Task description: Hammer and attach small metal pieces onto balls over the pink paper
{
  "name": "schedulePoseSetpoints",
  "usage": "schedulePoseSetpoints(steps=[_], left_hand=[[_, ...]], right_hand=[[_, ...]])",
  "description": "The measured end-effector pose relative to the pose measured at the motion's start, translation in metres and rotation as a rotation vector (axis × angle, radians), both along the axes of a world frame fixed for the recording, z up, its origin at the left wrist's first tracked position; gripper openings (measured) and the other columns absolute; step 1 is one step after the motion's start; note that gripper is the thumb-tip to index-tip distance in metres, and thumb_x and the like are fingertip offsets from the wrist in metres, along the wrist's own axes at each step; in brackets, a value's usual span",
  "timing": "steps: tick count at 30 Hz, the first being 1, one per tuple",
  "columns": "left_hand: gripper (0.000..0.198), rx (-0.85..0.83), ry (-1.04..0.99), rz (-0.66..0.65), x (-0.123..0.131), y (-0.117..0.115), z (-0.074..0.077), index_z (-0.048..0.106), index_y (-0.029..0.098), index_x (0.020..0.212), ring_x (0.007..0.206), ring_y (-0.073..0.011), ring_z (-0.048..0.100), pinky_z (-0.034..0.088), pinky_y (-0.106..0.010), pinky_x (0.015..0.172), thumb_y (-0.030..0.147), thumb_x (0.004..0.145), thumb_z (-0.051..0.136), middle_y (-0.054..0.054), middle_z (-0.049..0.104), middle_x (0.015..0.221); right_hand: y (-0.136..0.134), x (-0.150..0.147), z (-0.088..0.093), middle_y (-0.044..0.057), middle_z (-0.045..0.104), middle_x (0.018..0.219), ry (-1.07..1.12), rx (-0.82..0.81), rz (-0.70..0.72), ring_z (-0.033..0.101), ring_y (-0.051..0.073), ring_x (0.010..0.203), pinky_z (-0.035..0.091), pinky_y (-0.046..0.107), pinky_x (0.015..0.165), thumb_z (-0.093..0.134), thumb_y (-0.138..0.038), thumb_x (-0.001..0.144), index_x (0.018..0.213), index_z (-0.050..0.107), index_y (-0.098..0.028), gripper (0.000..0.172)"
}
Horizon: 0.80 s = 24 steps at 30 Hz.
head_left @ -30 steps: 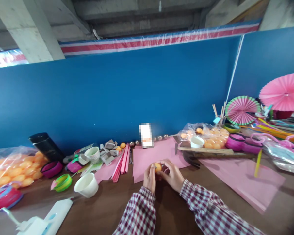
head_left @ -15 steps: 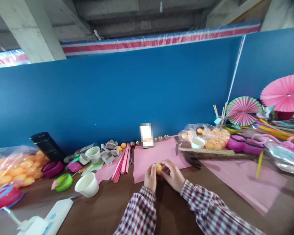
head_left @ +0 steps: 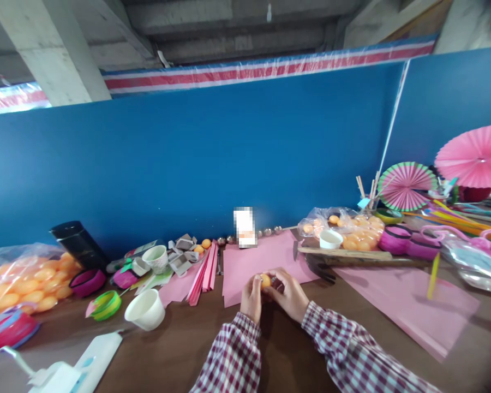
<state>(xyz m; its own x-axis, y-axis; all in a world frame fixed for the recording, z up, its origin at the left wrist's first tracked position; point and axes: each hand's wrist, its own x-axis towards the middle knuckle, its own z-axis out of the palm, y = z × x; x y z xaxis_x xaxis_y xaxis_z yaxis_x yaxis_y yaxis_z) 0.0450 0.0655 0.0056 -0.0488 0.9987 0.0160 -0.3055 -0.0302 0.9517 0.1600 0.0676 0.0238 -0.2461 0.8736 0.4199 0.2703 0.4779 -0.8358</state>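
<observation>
An orange ping-pong ball (head_left: 265, 280) is held between both hands, above the near edge of a pink paper sheet (head_left: 262, 262). My left hand (head_left: 251, 299) pinches the ball from the left, thumb and fingers pressed together. From the other side my right hand (head_left: 289, 295) closes its thumb and fingertips against it. Something small and shiny shows between the right fingers, too small to name. The palms and part of the ball are hidden.
Right of the hands lie a hammer (head_left: 352, 257), a bag of orange balls (head_left: 358, 232) and more pink paper (head_left: 413, 305). To the left are folded pink strips (head_left: 202, 278), a white bowl (head_left: 145, 309) and a power strip (head_left: 98, 355). A blue partition (head_left: 237, 147) stands behind.
</observation>
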Motion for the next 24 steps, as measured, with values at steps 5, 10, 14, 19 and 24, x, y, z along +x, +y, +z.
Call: schedulePoseSetpoints(steps=[5,10,14,19,24], left_hand=[[0.041,-0.012,0.010,0.029,-0.0002,-0.0012,0.0024,0.057,0.011,0.081,0.049,-0.0101,0.049,0.041,-0.021,0.043,0.049,0.071,0.045,-0.004,0.056,0.064],[0.040,0.001,-0.001,0.017,-0.0011,-0.0017,0.0031,0.057,0.011,0.080,0.050,-0.0105,0.050,0.041,-0.021,0.043,0.048,0.071,0.045,-0.004,0.056,0.063],[0.041,-0.017,-0.001,0.034,-0.0007,-0.0023,0.0058,0.058,0.011,0.080,0.049,-0.0109,0.050,0.041,-0.021,0.042,0.049,0.069,0.047,-0.005,0.058,0.064],[0.042,-0.037,-0.007,0.080,0.0010,-0.0025,0.0066,0.060,0.010,0.078,0.049,-0.0114,0.051,0.040,-0.021,0.041,0.050,0.066,0.050,-0.005,0.059,0.062],[0.042,-0.020,-0.017,0.066,0.0007,-0.0008,0.0012,0.059,0.011,0.080,0.047,-0.0105,0.050,0.040,-0.021,0.042,0.049,0.068,0.049,-0.004,0.058,0.062]], right_hand=[[-0.0006,-0.0002,0.0018,0.004,0.053,0.090,0.000,-0.007,0.005,0.051,0.009,0.060,0.046,0.022,0.054,0.053,-0.032,0.073,0.099,0.052,-0.020,0.030],[-0.0003,0.0001,0.0026,0.005,0.054,0.089,-0.004,-0.006,0.004,0.051,0.010,0.060,0.046,0.023,0.054,0.054,-0.033,0.072,0.099,0.053,-0.020,0.031],[-0.0002,-0.0003,0.0020,0.004,0.053,0.090,-0.007,0.005,-0.001,0.051,0.009,0.060,0.045,0.023,0.055,0.054,-0.032,0.072,0.099,0.052,-0.019,0.030],[0.0000,-0.0001,0.0017,0.004,0.053,0.091,-0.007,0.006,0.002,0.051,0.009,0.060,0.045,0.022,0.054,0.053,-0.033,0.073,0.099,0.052,-0.019,0.030],[-0.0003,0.0007,0.0020,0.005,0.054,0.092,-0.011,-0.002,0.003,0.051,0.009,0.060,0.046,0.022,0.054,0.054,-0.032,0.072,0.099,0.053,-0.019,0.030]])
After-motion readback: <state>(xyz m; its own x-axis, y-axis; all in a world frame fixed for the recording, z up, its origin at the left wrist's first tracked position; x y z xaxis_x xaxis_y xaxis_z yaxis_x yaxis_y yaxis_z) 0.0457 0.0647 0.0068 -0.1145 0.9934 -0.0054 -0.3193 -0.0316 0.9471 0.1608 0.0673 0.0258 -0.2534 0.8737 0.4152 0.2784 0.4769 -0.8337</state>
